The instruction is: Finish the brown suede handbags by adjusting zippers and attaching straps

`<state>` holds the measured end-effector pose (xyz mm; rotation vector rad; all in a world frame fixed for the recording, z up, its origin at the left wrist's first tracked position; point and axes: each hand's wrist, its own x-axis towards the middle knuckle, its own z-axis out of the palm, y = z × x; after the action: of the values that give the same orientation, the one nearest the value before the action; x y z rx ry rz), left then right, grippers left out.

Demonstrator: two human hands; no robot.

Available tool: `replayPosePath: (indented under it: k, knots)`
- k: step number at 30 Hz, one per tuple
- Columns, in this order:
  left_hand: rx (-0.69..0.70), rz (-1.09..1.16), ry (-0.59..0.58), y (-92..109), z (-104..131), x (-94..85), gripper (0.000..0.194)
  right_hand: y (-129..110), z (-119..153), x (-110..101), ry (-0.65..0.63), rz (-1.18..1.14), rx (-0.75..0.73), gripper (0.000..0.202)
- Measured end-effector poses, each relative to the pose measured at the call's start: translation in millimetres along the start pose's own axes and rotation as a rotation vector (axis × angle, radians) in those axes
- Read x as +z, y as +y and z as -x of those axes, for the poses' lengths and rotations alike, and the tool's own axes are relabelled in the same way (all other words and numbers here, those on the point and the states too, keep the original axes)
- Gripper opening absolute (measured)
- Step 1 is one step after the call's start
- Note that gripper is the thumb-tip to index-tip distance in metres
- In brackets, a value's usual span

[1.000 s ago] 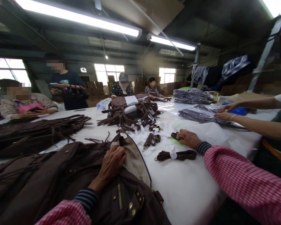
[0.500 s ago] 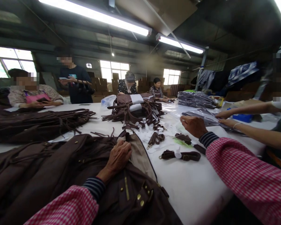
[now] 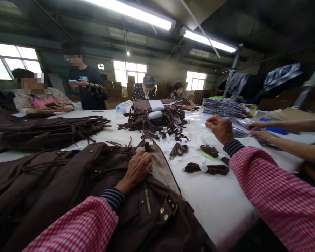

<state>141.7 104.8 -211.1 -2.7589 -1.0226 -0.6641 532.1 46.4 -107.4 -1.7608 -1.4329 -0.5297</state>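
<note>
A large dark brown bag (image 3: 94, 196) with brass studs and a zip lies in front of me, its beige lining (image 3: 161, 168) showing at the open edge. My left hand (image 3: 139, 166) is closed on the bag's edge beside the lining. Raised over the table on the right is my right hand (image 3: 220, 128), its fingers pinched together; whatever they hold is too small to make out. Below it lie a bundled brown strap (image 3: 216, 169) with a white band and another strap (image 3: 209, 151) on something green.
Stacked brown bags (image 3: 147, 106) stand mid-table, with more bags (image 3: 47, 129) at the left. A plastic-wrapped pile (image 3: 223, 106) sits at the back right. A person's hands (image 3: 261, 133) rest on plastic packaging at the right. Other people sit or stand beyond the table.
The view has shifted slightly, so most things sit a little higher and further right. My left hand keeps its hold on the bag; my right hand stays raised and pinched.
</note>
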Motion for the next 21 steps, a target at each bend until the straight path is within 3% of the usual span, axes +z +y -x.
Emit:
replayPosePath:
  k: [6,9,13,16,19,21]
  knots:
    - [0.005,0.015,0.0,-1.6,-0.8,0.3,0.008,-1.8,-7.2,-6.5,0.088,0.052,-0.006,0.042]
    - [0.004,0.02,-0.014,-0.6,-1.1,-1.8,0.009,-7.8,-6.0,-8.8,0.118,0.052,-0.011,0.045]
    - [-0.012,-0.028,-0.042,4.9,-0.7,-5.2,0.009,-20.8,-1.9,-13.0,0.069,0.062,-0.08,0.027]
    - [-0.031,-0.095,-0.057,9.6,-0.4,-7.1,0.011,-37.6,3.0,-23.8,0.022,0.096,-0.262,0.022]
    - [-0.038,-0.117,-0.065,12.1,-1.0,-9.2,0.011,-59.6,15.6,-40.3,-0.101,0.127,-0.413,0.025]
    - [-0.045,-0.105,-0.077,12.9,-1.8,-10.8,0.012,-73.3,32.3,-51.6,-0.244,0.102,-0.424,0.022]
